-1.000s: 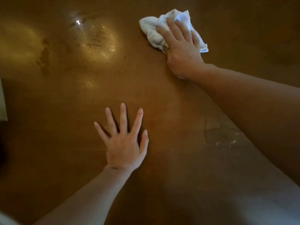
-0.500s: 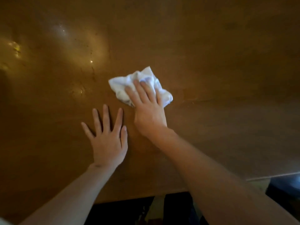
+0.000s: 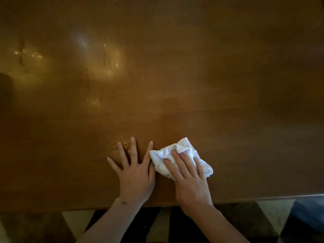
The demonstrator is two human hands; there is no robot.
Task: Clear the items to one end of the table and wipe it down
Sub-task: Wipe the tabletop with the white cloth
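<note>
Where cloth (image 3: 180, 146) lies: under right hand (image 3: 191, 183), fingers straight, slightly apart, pressing (crumpled, white).
Left hand (image 3: 135, 178): flat on table (image 3: 228, 102), fingers spread.

My tally: bench (image 3: 228, 85), one. Cloth (image 3: 162, 161), one. Hands, two: left hand (image 3: 135, 179), right hand (image 3: 191, 183). Wet patches (image 3: 108, 67), several; I cannot count them exactly.

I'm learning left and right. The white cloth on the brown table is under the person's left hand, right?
No: the head view shows the white cloth on the brown table under the right hand; the left hand lies flat beside it.
</note>
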